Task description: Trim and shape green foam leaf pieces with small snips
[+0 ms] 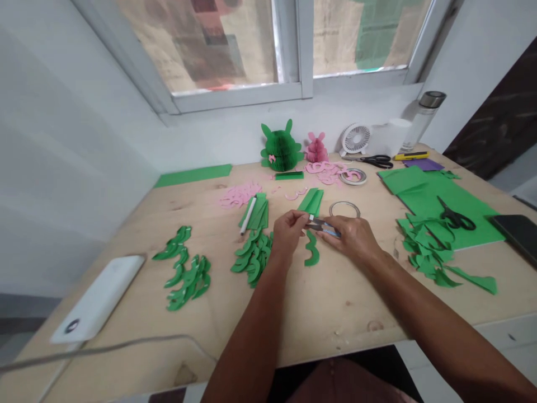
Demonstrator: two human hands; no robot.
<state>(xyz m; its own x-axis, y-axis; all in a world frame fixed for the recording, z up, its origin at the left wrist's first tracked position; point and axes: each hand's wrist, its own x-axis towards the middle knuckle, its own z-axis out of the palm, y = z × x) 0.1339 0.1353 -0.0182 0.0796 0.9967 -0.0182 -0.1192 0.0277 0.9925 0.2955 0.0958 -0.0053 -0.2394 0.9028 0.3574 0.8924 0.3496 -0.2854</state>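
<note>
My right hand (350, 235) is closed around small scissors (319, 225) with dark blades and a bluish handle. Their blades point left, toward my left hand (290, 226), whose fingers pinch a small white strip (311, 218) that looks like tape. On the table just below the blades lies a wavy green paper cutout (311, 249). Behind my hands sit folded green paper strips (311, 200) and a thin tape ring (344, 209). A pile of curved green cutouts (252, 254) is beside my left forearm, partly covered by it.
More green cutouts (193, 280) and a white power bank (98, 298) with a cable lie left. At right are green sheets (470, 218), scraps (428, 246), black scissors (457, 217) and a phone (518, 238). Paper figures (282, 150), pink cutouts (241, 195) and a fan (356, 139) stand farther back.
</note>
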